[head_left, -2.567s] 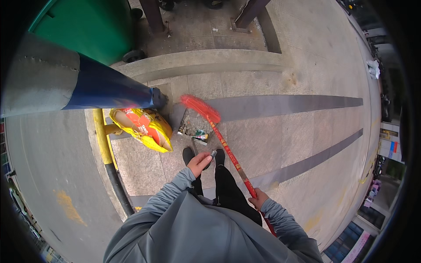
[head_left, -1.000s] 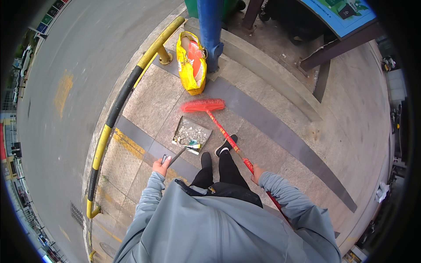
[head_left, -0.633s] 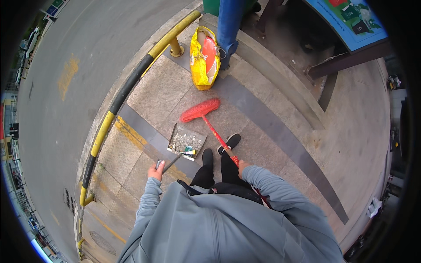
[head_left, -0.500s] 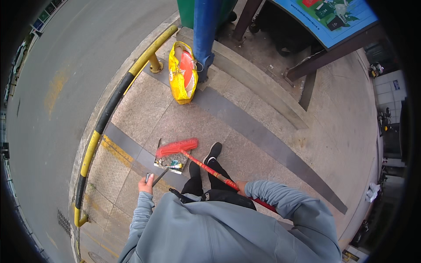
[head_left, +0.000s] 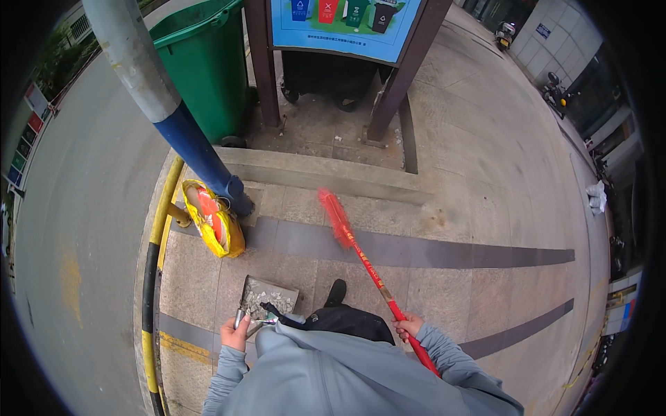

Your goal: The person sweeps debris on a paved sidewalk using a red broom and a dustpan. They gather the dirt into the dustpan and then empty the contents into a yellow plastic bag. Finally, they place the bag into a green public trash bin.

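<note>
My left hand [head_left: 236, 333] is closed round the grey handle of a dustpan [head_left: 262, 279], which holds pale crumbled debris [head_left: 276, 299]. My jacket hides the dustpan's near edge. In my right hand [head_left: 408, 326] is the red shaft of a broom [head_left: 372, 272], slanting ahead and to the left. Its red bristle head [head_left: 336, 218] is beyond the dustpan, over the paving by a grey strip; whether it touches the ground I cannot tell. A yellow bag [head_left: 234, 244] with something red and flat in it stands left of the broom head.
A blue and white pole [head_left: 198, 149] rises beside the bag. Behind it are a green wheeled bin [head_left: 205, 76] and a signboard [head_left: 340, 28] on brown posts. A low concrete kerb [head_left: 312, 170] runs across ahead. To the left, a yellow and black rail [head_left: 150, 277] borders the road.
The broom head has left the dustpan and swung ahead and to the right. My view has turned, bringing the bin and signboard further in. Both hands keep their holds.
</note>
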Available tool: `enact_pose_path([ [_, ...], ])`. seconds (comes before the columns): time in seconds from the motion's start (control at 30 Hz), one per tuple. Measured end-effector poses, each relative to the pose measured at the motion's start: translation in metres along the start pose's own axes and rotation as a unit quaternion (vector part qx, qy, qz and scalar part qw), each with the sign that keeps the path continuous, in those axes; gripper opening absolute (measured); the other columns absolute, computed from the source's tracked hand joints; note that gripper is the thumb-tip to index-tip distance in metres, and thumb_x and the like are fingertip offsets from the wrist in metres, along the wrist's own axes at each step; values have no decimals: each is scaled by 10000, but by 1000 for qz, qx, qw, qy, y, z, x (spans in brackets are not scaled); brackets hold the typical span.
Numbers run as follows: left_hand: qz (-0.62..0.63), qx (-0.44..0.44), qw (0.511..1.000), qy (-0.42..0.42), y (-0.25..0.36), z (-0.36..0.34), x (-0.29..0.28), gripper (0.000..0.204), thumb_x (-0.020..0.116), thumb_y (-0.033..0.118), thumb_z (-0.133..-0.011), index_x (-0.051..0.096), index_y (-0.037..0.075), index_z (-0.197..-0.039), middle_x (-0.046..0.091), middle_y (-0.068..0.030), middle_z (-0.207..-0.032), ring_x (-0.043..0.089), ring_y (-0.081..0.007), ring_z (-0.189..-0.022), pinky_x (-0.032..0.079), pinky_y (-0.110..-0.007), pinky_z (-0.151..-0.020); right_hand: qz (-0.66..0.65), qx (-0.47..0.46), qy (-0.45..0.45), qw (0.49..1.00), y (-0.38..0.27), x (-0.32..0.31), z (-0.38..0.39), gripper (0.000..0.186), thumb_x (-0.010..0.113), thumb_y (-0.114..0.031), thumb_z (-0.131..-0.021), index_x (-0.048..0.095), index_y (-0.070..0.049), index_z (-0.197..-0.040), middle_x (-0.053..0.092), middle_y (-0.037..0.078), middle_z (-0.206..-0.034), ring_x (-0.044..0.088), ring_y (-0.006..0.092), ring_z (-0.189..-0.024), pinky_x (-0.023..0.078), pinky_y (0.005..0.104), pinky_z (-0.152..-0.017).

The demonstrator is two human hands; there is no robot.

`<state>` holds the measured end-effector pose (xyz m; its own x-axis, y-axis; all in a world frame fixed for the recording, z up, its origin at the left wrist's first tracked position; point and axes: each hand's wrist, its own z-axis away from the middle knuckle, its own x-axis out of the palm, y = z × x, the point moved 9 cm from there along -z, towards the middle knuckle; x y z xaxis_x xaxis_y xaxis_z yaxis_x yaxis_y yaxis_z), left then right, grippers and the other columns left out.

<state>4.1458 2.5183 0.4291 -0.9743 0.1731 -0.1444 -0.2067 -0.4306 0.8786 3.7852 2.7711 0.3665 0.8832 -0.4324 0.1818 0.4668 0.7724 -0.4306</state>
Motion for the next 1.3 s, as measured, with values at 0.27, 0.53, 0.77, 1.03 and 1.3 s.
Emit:
enact_pose_path([
  [0.27, -54, 153, 987, -11, 139, -45, 126, 259, 570, 210, -708, 437, 63, -542, 358, 50, -487, 306, -37, -444, 238, -192, -392, -227, -128, 42, 965, -52, -104, 55, 242, 452, -59, -717, 370, -68, -944, 344, 8, -500, 333, 82, -335, 303, 224, -299],
  [0.53, 4, 245, 963, -113, 265, -109, 280, 208, 540, 195, -734, 449, 54, -611, 364, 58, -514, 291, -24, -447, 231, -169, -401, -190, -234, 176, 937, -176, -208, 30, 286, 441, -57, -718, 368, -58, -995, 370, 16, -508, 342, 84, -315, 324, 222, -293],
  [0.77, 11, 248, 958, -144, 321, -187, 414, 225, 556, 210, -727, 466, 41, -610, 365, 58, -492, 301, -22, -437, 235, -173, -387, -34, -230, 292, 928, -306, -328, -29, 190, 466, -49, -702, 399, -46, -880, 408, 34, -491, 381, 110, -311, 331, 246, -269],
  [1.03, -20, 227, 961, -156, 364, -242, 542, 230, 566, 206, -721, 465, 45, -592, 356, 54, -488, 308, -28, -446, 243, -177, -399, 47, -199, 295, 933, -414, -388, -107, 183, 489, -72, -685, 400, -17, -835, 430, 48, -489, 423, 129, -335, 356, 259, -309],
  [1.3, -32, 205, 976, -69, 380, -263, 611, 270, 568, 238, -719, 461, 38, -574, 376, 39, -474, 325, -35, -430, 255, -179, -394, 8, -168, 177, 970, -482, -434, -68, 229, 492, -66, -688, 402, -23, -893, 415, 29, -507, 389, 99, -333, 326, 227, -305],
])
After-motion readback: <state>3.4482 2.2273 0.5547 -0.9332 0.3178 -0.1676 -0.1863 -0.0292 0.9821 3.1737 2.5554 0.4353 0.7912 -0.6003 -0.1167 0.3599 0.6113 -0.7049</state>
